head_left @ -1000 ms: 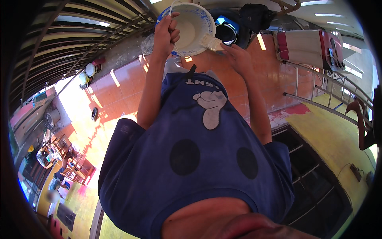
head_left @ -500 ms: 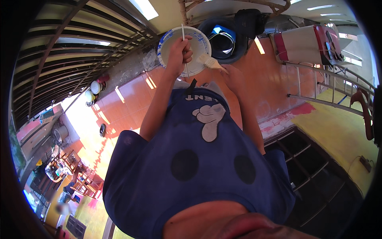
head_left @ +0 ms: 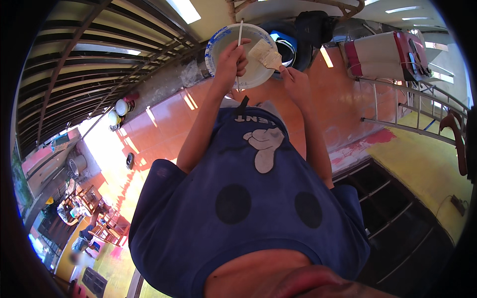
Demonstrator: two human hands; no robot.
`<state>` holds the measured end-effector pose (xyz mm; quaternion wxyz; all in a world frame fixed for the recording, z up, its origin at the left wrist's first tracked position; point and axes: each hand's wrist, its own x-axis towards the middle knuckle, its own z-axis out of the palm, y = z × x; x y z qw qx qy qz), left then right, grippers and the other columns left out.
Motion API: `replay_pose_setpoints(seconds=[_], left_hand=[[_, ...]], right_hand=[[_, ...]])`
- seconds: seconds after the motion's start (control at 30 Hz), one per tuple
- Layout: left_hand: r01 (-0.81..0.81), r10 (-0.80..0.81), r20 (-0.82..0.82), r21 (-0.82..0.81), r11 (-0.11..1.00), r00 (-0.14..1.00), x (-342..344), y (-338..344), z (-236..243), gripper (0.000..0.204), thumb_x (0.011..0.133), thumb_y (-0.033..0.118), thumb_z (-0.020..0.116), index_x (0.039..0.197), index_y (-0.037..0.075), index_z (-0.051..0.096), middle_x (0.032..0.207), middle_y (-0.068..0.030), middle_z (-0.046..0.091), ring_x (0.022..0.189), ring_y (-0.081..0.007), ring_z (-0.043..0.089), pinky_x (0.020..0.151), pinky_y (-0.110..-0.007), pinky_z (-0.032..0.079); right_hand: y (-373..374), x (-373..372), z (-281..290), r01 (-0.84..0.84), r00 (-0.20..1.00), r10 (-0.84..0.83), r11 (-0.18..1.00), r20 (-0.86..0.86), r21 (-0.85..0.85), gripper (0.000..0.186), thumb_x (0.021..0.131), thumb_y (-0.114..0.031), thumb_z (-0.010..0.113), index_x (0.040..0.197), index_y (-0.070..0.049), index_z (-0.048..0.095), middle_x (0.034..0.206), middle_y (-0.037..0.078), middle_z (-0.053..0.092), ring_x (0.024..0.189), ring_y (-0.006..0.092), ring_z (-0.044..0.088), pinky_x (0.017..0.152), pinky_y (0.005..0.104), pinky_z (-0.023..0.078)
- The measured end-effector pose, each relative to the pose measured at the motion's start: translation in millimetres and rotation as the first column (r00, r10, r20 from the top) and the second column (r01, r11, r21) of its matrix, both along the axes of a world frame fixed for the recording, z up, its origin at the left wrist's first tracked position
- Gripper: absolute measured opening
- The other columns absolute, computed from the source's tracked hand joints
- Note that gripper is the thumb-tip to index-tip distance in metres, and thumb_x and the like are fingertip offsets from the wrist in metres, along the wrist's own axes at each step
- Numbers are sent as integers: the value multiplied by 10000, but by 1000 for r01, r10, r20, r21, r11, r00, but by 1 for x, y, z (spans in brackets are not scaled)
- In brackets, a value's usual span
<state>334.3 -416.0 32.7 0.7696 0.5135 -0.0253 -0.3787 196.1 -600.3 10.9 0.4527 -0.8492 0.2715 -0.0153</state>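
At top centre, the paint bucket (head_left: pixel 212 52) is white, streaked blue along its rim; the paintbrush (head_left: pixel 266 54) is cream. Mid-frame, the navy T-shirt (head_left: pixel 271 213) bears black discs (head_left: pixel 233 204) and a pale grey glove print (head_left: pixel 265 149). The floor tiles (head_left: pixel 161 113) are orange; at right, the yellow wall (head_left: pixel 422 155) shows pinkish-red patches (head_left: pixel 380 136).

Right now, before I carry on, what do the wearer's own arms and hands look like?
The left hand and right hand are bare, with no gloves or watches visible. Both forearms are uncovered below short, loose, dark-blue fabric sleeves; the left one bears a faint smudge.
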Motion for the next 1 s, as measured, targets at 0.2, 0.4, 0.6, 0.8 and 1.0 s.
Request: replay_pose_setpoints(seconds=[0.2,0.4,0.6,0.8,1.0], left_hand=[[-33,34,23,-35,999,999,2,1,3,378,1053,217,457,1364,14,528,735,63,299,547,-24,256,473,-207,203],[-61,62,30,-37,997,998,3,14,-3,350,1074,216,441,1361,33,523,750,60,306,560,-26,266,479,-211,217],[-125,126,6,-46,991,992,10,24,-8,362,1068,206,444,1365,13,521,738,57,302,544,-29,265,463,-214,205],[-183,184,12,-33,983,983,13,29,-6,417,1039,224,479,1395,12,519,740,70,300,541,-23,248,456,-205,188],[-205,206,35,-41,978,978,16,30,-4,436,1037,231,480,1417,22,517,727,73,303,540,-22,244,455,-204,187]], right_hand=[[-14,-13,11,-29,999,30,548,15,836,371,1063,-387,460,1099,-48,608,806,19,596,638,155,552,591,316,419],[10,-7,10,-72,993,-56,405,104,911,345,1084,-310,396,1183,-21,558,859,48,581,773,161,556,757,300,475],[19,-1,13,-103,973,-127,503,192,858,302,1092,-269,447,1204,-11,558,821,8,529,726,108,505,668,252,440],[36,-7,5,61,827,-196,963,527,262,314,1089,-269,469,1217,-7,585,709,2,515,577,69,426,521,244,336],[72,13,-21,-235,972,235,970,-3,-69,323,1013,-284,521,1222,-58,623,893,293,678,867,505,650,715,539,523]])
